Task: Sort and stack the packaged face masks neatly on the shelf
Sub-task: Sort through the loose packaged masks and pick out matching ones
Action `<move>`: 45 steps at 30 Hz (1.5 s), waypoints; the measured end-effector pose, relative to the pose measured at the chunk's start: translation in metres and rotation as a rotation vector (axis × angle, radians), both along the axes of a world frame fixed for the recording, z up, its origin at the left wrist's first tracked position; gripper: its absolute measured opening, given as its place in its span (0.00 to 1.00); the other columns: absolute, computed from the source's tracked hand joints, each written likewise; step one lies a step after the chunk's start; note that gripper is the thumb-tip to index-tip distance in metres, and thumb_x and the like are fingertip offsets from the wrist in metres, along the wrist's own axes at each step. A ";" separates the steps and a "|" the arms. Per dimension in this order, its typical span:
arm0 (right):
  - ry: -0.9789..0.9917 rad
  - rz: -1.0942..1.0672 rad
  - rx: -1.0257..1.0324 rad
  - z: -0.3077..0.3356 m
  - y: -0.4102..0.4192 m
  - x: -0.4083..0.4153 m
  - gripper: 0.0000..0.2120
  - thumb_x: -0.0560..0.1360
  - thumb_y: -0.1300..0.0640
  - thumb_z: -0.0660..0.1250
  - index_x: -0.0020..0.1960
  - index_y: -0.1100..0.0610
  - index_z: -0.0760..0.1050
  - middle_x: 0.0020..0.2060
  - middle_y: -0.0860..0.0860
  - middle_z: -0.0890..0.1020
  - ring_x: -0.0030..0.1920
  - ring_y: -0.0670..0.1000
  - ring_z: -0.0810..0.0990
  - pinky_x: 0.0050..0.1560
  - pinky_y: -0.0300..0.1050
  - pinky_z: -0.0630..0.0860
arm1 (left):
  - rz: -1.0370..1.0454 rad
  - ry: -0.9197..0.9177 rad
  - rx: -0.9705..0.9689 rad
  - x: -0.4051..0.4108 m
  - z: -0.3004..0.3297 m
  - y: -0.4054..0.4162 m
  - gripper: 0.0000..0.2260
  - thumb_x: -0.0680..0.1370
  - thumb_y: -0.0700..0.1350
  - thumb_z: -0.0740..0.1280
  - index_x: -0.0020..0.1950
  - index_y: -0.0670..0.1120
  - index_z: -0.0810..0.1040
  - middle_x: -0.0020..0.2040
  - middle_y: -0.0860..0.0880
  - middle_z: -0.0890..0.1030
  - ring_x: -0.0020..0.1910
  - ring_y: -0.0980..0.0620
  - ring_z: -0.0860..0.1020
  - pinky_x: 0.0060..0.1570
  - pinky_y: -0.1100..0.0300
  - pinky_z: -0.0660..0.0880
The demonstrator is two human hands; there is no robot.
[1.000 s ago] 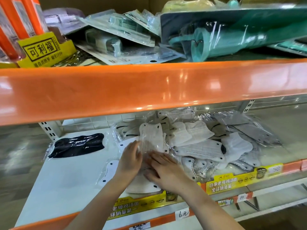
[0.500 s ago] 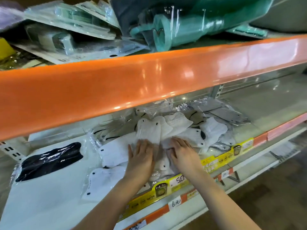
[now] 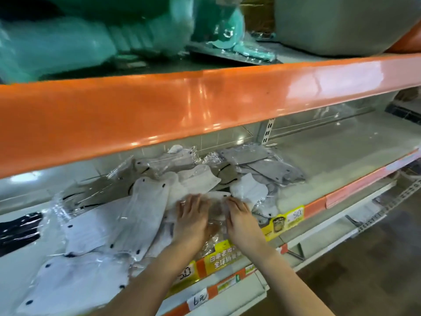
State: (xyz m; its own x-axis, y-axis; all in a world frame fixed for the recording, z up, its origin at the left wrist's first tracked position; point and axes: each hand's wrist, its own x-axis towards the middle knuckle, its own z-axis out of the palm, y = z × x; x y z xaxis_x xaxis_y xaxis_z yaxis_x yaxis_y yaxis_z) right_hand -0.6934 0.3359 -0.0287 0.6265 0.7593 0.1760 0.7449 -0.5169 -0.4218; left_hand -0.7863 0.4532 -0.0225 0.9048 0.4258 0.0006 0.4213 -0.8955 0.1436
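The opening to the shelf [image 3: 341, 156] is being limited from above by the orange beam [image 3: 205, 106], which is hanging low over the front edge. The middle of the shelf is being covered by a loose pile of masks [image 3: 196, 179], and both hands, the left hand [image 3: 192, 221] and the right hand [image 3: 242, 222], are being pressed on it near the front. More masks and a black mask [image 3: 18, 229] are being spread to the left. To the right of the pile, bare shelf surface is being left free up to the back wall.
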 end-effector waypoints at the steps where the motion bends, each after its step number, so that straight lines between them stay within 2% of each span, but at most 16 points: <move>1: 0.008 0.005 0.007 0.001 -0.001 0.005 0.23 0.76 0.67 0.58 0.70 0.65 0.66 0.67 0.58 0.71 0.68 0.58 0.67 0.67 0.45 0.65 | 0.012 -0.012 -0.005 0.003 -0.006 0.001 0.36 0.65 0.60 0.75 0.67 0.42 0.73 0.68 0.39 0.72 0.68 0.36 0.69 0.65 0.35 0.65; 3: 0.027 0.004 0.006 0.001 -0.002 0.014 0.23 0.73 0.69 0.59 0.69 0.65 0.68 0.65 0.59 0.71 0.66 0.58 0.69 0.66 0.45 0.66 | 0.041 -0.031 0.078 0.009 -0.016 0.002 0.36 0.56 0.62 0.79 0.56 0.42 0.81 0.56 0.41 0.81 0.55 0.37 0.79 0.52 0.37 0.74; 7: 0.090 -0.032 0.065 0.000 -0.002 0.027 0.20 0.72 0.70 0.60 0.64 0.65 0.72 0.60 0.60 0.74 0.61 0.60 0.72 0.60 0.48 0.69 | 0.102 -0.057 0.122 0.017 -0.014 0.002 0.27 0.57 0.55 0.80 0.50 0.44 0.81 0.49 0.44 0.82 0.48 0.41 0.80 0.46 0.43 0.77; 10: 0.133 -0.062 0.071 -0.001 0.002 0.037 0.14 0.74 0.65 0.57 0.57 0.67 0.75 0.53 0.62 0.77 0.55 0.62 0.74 0.54 0.48 0.70 | 0.142 -0.105 0.090 0.019 -0.010 0.002 0.19 0.68 0.48 0.75 0.56 0.46 0.79 0.57 0.46 0.80 0.58 0.43 0.77 0.57 0.46 0.71; 12: 0.155 -0.053 0.087 -0.012 0.007 0.047 0.18 0.74 0.59 0.53 0.52 0.68 0.77 0.48 0.62 0.79 0.49 0.63 0.77 0.50 0.51 0.75 | 0.152 -0.121 0.077 0.018 -0.010 0.001 0.16 0.75 0.46 0.68 0.63 0.49 0.75 0.64 0.49 0.75 0.65 0.46 0.72 0.63 0.50 0.65; 15: 0.163 -0.064 0.093 -0.020 0.010 0.055 0.15 0.71 0.62 0.57 0.49 0.67 0.78 0.45 0.62 0.79 0.46 0.64 0.78 0.45 0.56 0.78 | 0.127 -0.092 0.047 0.016 -0.007 0.001 0.24 0.76 0.60 0.63 0.68 0.50 0.69 0.70 0.50 0.69 0.69 0.47 0.65 0.67 0.50 0.59; 18: 0.200 -0.063 0.085 0.012 0.009 0.048 0.12 0.73 0.72 0.59 0.54 0.71 0.75 0.51 0.66 0.76 0.54 0.65 0.74 0.51 0.54 0.73 | 0.062 0.023 0.049 0.013 0.002 0.000 0.33 0.72 0.66 0.64 0.72 0.52 0.64 0.73 0.49 0.64 0.72 0.47 0.60 0.68 0.50 0.55; 21: 0.186 -0.031 -0.023 0.017 0.010 0.052 0.14 0.76 0.70 0.57 0.61 0.68 0.72 0.58 0.62 0.73 0.60 0.60 0.71 0.53 0.43 0.67 | 0.088 -0.038 0.034 0.010 0.003 0.002 0.21 0.78 0.57 0.61 0.70 0.52 0.67 0.72 0.51 0.67 0.71 0.49 0.63 0.67 0.53 0.58; 24: 0.286 -0.078 0.024 0.010 0.013 0.059 0.13 0.75 0.70 0.59 0.57 0.64 0.73 0.55 0.59 0.75 0.57 0.59 0.74 0.46 0.38 0.65 | 0.203 -0.144 -0.014 0.012 0.005 0.000 0.13 0.82 0.50 0.54 0.63 0.52 0.74 0.66 0.51 0.75 0.64 0.50 0.72 0.61 0.56 0.64; 27: 0.326 -0.108 0.066 0.012 0.013 0.056 0.11 0.80 0.63 0.57 0.60 0.64 0.72 0.55 0.61 0.75 0.55 0.60 0.75 0.47 0.41 0.65 | 0.352 -0.223 -0.077 0.015 0.009 0.001 0.13 0.84 0.49 0.51 0.50 0.49 0.74 0.49 0.46 0.82 0.50 0.44 0.79 0.45 0.55 0.67; 30: 0.318 -0.097 0.052 0.017 0.014 0.050 0.15 0.81 0.57 0.59 0.63 0.65 0.70 0.58 0.60 0.73 0.58 0.60 0.74 0.53 0.44 0.67 | 0.389 -0.294 -0.190 0.012 0.007 0.003 0.13 0.84 0.50 0.49 0.43 0.50 0.68 0.40 0.46 0.79 0.43 0.43 0.79 0.41 0.55 0.65; 33: 0.231 -0.067 -0.047 0.017 0.016 0.043 0.21 0.80 0.51 0.61 0.66 0.65 0.66 0.61 0.60 0.71 0.61 0.60 0.73 0.55 0.47 0.69 | 0.393 -0.326 -0.226 0.010 0.004 0.003 0.13 0.84 0.49 0.50 0.44 0.49 0.68 0.41 0.45 0.80 0.44 0.43 0.79 0.43 0.53 0.70; 38: 0.112 -0.114 -0.283 0.023 0.028 0.028 0.42 0.77 0.40 0.62 0.76 0.65 0.46 0.66 0.62 0.66 0.66 0.60 0.68 0.63 0.48 0.68 | 0.464 -0.398 -0.374 0.009 0.003 0.003 0.11 0.84 0.48 0.51 0.46 0.47 0.69 0.40 0.44 0.79 0.41 0.43 0.78 0.39 0.54 0.67; 41: 0.127 -0.156 -0.400 0.030 0.043 0.019 0.50 0.74 0.41 0.67 0.77 0.61 0.38 0.68 0.63 0.63 0.68 0.61 0.65 0.63 0.50 0.68 | 0.513 -0.467 -0.504 0.008 0.005 0.004 0.13 0.83 0.47 0.53 0.41 0.47 0.69 0.35 0.49 0.74 0.37 0.46 0.74 0.36 0.56 0.61; 43: 0.098 -0.186 -0.458 0.030 0.050 0.017 0.49 0.75 0.45 0.68 0.77 0.61 0.36 0.69 0.63 0.61 0.69 0.61 0.64 0.64 0.50 0.67 | 0.529 -0.517 -0.574 0.006 0.005 0.005 0.14 0.83 0.47 0.54 0.40 0.47 0.70 0.35 0.47 0.76 0.38 0.46 0.74 0.36 0.55 0.63; 45: 0.089 -0.203 -0.486 0.028 0.054 0.018 0.44 0.78 0.53 0.66 0.77 0.61 0.35 0.71 0.65 0.59 0.70 0.62 0.62 0.66 0.51 0.66 | 0.554 -0.571 -0.630 0.006 0.002 0.008 0.14 0.83 0.48 0.55 0.46 0.42 0.75 0.41 0.42 0.79 0.41 0.45 0.76 0.40 0.54 0.68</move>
